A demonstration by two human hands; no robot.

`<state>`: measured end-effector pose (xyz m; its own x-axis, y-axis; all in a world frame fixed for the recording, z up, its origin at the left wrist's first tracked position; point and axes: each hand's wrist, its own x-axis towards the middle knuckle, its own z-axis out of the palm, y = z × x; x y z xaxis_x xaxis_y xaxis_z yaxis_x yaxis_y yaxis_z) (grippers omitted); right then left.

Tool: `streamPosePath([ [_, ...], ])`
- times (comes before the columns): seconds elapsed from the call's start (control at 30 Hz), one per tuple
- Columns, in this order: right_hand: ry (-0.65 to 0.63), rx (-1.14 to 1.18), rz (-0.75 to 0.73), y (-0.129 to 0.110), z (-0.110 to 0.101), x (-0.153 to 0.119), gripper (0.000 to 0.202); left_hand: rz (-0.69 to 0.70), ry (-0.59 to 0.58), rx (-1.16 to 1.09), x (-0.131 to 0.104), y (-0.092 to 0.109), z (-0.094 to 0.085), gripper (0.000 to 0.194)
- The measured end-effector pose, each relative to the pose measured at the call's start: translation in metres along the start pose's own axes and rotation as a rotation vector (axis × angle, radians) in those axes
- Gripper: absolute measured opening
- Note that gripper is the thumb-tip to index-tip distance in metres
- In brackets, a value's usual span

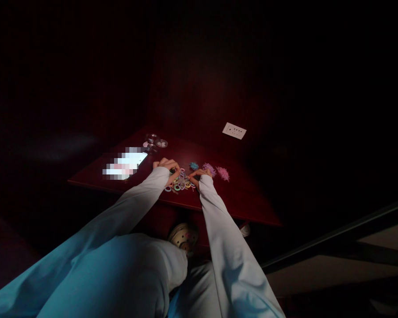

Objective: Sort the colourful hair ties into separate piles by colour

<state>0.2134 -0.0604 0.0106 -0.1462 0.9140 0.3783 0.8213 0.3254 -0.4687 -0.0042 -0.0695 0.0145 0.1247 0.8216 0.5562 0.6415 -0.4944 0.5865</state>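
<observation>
A loose pile of multicoloured small rings, like hair ties (177,187), lies near the front edge of the dark red table. My left hand (166,166) is over the pile's left side with its fingers curled; what they hold, if anything, is hidden. At the pile's right side, my right hand (201,174) has its fingers pinched together toward the left, and I cannot make out anything in them. Just beyond and beside the right hand are three single-colour heaps: a blue heap (193,166), a purple heap (209,168), partly covered by that hand, and a pink heap (223,173).
A phone (132,164) with a bright, blurred-out screen lies on the table (248,198) to the left. Behind it are clear containers (154,141). A white socket plate (234,130) is on the dark wall. Below the table edge a clog-like shoe (183,236) shows.
</observation>
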Motion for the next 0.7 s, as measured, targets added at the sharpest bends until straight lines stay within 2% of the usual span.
streamPosePath([
  [0.37,0.02,0.001,0.004,0.0,0.003,0.002,0.035,0.013,0.016,-0.014,0.0,-0.003,0.001,0.02],
  [0.5,0.059,0.044,-0.02,0.002,0.001,-0.001,0.036,0.017,-0.023,-0.015,0.002,-0.009,0.002,0.016],
  [0.7,0.019,0.06,-0.044,0.002,-0.004,-0.009,0.033,0.02,-0.048,-0.029,0.002,-0.01,0.0,0.015],
])
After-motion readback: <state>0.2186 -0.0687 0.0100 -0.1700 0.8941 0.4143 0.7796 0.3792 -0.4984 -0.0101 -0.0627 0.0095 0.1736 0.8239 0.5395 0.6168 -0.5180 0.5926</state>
